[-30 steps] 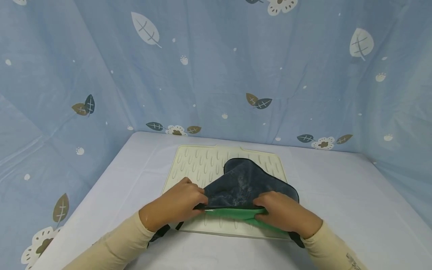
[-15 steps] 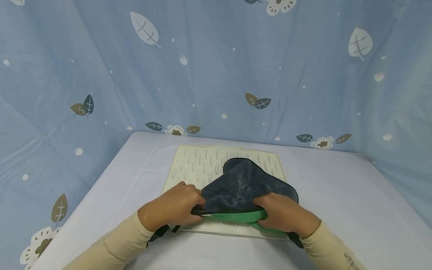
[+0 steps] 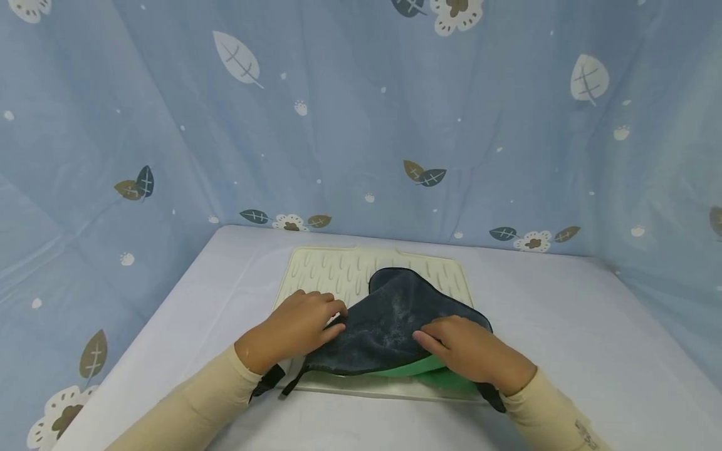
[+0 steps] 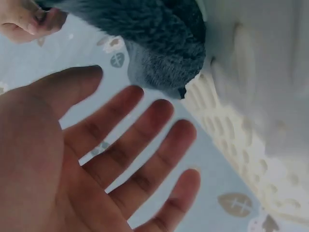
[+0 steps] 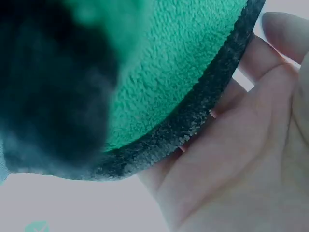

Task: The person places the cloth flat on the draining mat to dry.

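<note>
Before you, a dark cloth [image 3: 383, 329] covers part of a textured cream mat [image 3: 316, 269], its green side [image 3: 406, 369] peeking out toward five o'clock. Your left hand [image 3: 298, 324] is at the cloth's nine o'clock edge, thumb apart from the fingers; your right hand [image 3: 470, 349] rests at its four o'clock edge. The mat lies on a white table [image 3: 541, 300], and a blue leaf-patterned curtain [image 3: 338, 113] hangs at twelve o'clock.

A wrinkled blue curtain [image 3: 338, 119] (leaf-and-flower print) behind and beside a white-covered table [image 3: 564, 326].
</note>
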The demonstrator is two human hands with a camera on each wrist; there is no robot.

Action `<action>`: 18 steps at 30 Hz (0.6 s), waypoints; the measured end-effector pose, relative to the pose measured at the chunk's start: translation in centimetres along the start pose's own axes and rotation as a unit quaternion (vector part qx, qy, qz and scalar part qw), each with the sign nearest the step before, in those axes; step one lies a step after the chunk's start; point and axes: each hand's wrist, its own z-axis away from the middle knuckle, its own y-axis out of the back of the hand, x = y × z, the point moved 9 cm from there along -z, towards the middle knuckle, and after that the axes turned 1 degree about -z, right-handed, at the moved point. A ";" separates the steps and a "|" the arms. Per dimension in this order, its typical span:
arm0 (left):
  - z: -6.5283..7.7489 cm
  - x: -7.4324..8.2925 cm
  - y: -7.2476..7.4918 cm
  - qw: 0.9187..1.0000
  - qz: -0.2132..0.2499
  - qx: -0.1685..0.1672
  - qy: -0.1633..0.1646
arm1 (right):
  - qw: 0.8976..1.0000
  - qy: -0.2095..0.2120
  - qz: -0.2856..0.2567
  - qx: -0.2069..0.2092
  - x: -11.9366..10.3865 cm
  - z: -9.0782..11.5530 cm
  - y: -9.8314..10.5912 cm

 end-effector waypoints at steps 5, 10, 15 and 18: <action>-1.1 -0.3 -1.5 0.999 -0.014 -0.023 0.023 | 0.999 0.000 0.001 -0.036 0.1 -0.1 -0.9; -1.6 -0.3 -2.6 0.999 0.002 -0.044 0.031 | 0.999 -0.005 0.030 -0.027 0.6 -0.2 -0.8; -1.8 -0.3 -3.0 0.998 0.017 -0.045 0.032 | 0.997 -0.029 0.076 0.000 1.3 -0.1 -0.2; -1.9 0.2 -3.0 0.999 0.023 -0.035 0.018 | 0.996 -0.043 0.078 -0.002 1.7 0.1 -0.3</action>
